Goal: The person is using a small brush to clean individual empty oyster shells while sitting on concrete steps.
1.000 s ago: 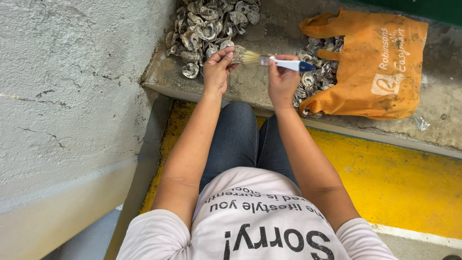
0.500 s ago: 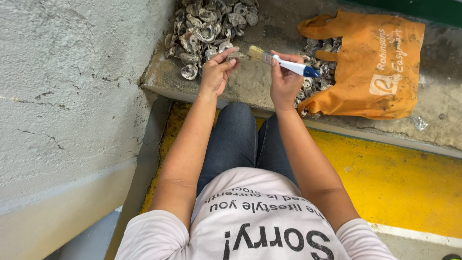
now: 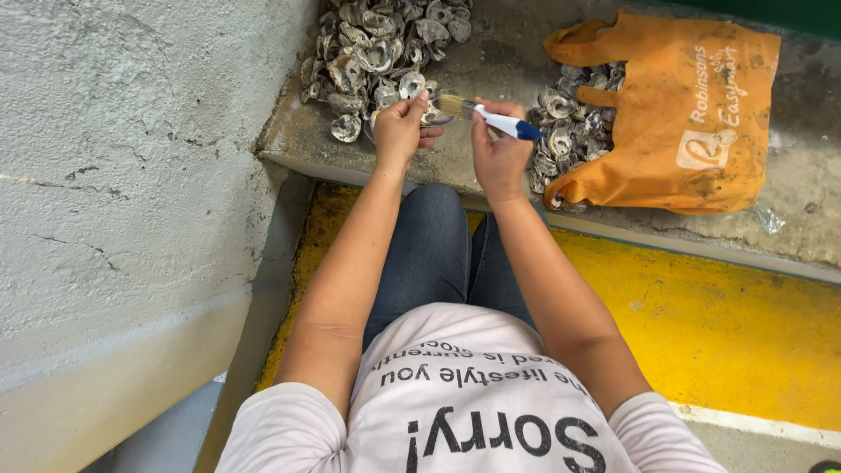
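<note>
Observing from my station: left hand (image 3: 399, 131) fingers grip an oyster shell (image 3: 427, 115) above the concrete ledge (image 3: 473, 171); right hand (image 3: 498, 153) fingers clamp a paintbrush (image 3: 486, 116), bristles touching the shell.

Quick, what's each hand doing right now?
Left hand: closed around a shell.
Right hand: closed around a paintbrush, bristles at the shell.

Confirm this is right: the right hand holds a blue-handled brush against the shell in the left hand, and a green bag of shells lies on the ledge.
Wrong on one point: the bag is orange, not green, as the head view shows.
</note>
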